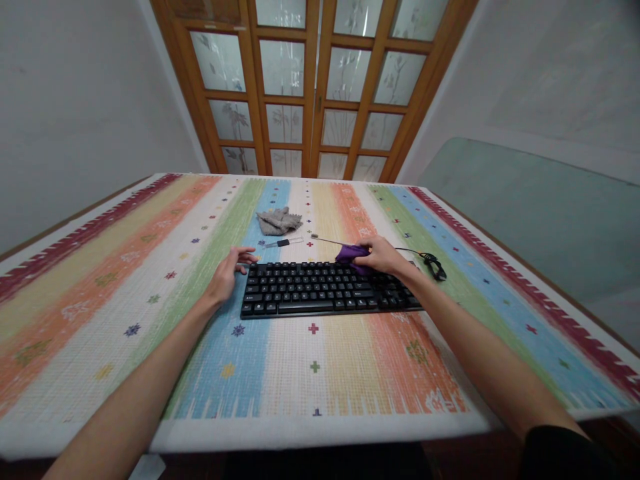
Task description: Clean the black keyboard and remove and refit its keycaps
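Observation:
A black keyboard [300, 289] lies on the striped tablecloth in front of me. My right hand [377, 255] is closed on a purple cloth [351, 254], which rests at the keyboard's back edge, right of the middle. At the back left corner of the keyboard is my left hand [233, 270], its fingers stretched out and slightly apart. Whether those fingertips touch the keyboard is hard to tell. Behind the keyboard lies a small tool with a black handle and wire prongs [283, 243]. A thin rod with a small tip [315, 236] runs toward the purple cloth.
A crumpled grey cloth [279, 221] sits farther back on the table. To the right, a bundled black cable [434, 267] lies on the tablecloth [165, 320]. Beyond the table stand wooden doors with glass panes [283, 73], with white walls on both sides.

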### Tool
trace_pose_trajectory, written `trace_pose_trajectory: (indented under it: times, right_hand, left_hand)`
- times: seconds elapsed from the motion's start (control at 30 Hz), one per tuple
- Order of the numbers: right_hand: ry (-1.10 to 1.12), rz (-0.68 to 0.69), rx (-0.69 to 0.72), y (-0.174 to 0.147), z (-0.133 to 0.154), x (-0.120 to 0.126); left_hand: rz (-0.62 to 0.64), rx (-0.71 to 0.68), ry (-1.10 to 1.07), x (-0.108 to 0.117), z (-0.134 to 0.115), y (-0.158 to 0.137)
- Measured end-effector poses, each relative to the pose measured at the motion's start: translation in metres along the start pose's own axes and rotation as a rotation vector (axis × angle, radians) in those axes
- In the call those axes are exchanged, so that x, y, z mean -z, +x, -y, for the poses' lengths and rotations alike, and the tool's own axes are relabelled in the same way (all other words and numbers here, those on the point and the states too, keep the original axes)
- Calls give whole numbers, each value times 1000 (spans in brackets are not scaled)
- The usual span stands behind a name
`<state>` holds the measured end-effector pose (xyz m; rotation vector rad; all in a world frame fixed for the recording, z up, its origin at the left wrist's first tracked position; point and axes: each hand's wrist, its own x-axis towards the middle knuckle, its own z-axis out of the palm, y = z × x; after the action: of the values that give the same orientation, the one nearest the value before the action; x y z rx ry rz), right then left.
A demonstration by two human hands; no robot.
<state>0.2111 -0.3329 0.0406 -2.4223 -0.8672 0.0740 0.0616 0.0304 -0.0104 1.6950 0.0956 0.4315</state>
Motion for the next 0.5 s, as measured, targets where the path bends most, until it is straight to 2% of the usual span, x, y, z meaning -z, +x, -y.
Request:
trace_pose_trajectory:
  times: [0.13, 0.27, 0.4, 0.5]
  right_hand:
    - [-53, -109, -49, 0, 2, -1]
    - [-2, -156, -125, -1, 1, 11]
    - [-35, -53, -114, -4, -1, 20]
    - [-65, 23, -83, -7, -1, 17]
  left_hand:
    - [-1, -8, 12, 1, 2, 1]
    - [7, -10, 21, 1, 3, 2]
    - [6, -9, 27, 1, 2, 1]
    - [-1, -5, 30, 1, 1, 1]
